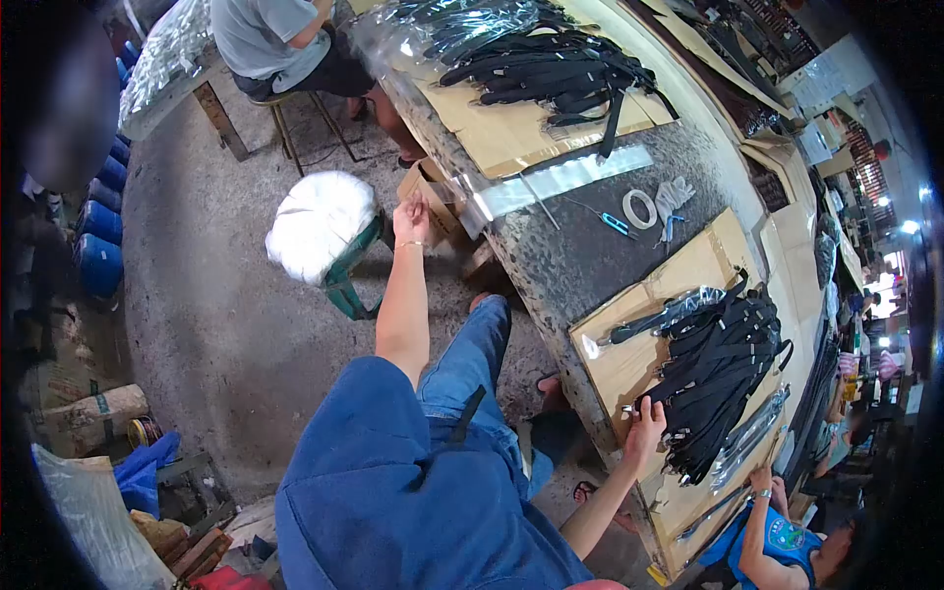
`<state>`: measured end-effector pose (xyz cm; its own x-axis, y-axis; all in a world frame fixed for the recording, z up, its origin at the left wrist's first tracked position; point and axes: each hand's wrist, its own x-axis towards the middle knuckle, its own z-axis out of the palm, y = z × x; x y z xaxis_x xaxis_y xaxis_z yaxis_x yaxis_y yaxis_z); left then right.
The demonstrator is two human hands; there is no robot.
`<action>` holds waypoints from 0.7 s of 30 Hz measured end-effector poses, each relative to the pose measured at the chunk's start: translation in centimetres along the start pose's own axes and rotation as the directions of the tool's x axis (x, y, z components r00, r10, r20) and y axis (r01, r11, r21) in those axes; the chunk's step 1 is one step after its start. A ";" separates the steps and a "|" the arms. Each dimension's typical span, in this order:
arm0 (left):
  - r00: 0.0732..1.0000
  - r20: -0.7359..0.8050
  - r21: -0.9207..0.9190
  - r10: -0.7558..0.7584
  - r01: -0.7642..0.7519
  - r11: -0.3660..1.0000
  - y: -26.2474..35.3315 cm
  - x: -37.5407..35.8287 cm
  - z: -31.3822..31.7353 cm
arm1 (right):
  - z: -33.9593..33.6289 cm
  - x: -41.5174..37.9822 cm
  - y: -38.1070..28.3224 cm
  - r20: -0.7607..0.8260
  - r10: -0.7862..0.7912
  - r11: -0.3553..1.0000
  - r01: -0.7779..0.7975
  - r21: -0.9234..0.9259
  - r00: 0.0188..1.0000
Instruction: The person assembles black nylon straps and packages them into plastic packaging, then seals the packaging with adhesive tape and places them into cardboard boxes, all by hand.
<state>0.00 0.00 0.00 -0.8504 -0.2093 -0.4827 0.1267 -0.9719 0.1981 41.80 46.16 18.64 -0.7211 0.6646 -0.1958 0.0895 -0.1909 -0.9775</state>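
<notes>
My left hand [411,218] is off the table's edge, beside an open cardboard box [433,202]. Its fingers are curled together, and whatever may be in them is too small to tell. Over the nearer cardboard sheet [615,320], my right hand [646,430] pinches the end of a black strap, with a small metal clip [626,411] at the fingertips. A pile of black straps [723,359] with metal fittings lies right against that hand. Clear plastic sleeves [693,303] with straps inside lie on either side of the pile.
A white bundle [323,226] sits on a green stool [349,275]. On the table are a tape roll [639,208], a blue cutter [615,224], a glove [674,195] and another strap pile [560,74]. One person [265,44] sits ahead; another [777,536] is at right.
</notes>
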 end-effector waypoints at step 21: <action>0.345 0.508 0.852 -0.789 -0.336 0.401 0.2 -42.0 9.8 | 22.4 -9.3 -6.0 0.757 0.067 0.963 -0.240 0.121 0.649</action>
<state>30.77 9.66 28.65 -0.6532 0.7491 0.1104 -0.0982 -0.2284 0.9686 32.57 24.93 28.10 -0.9828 -0.1282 -0.1331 0.1760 -0.4303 -0.8854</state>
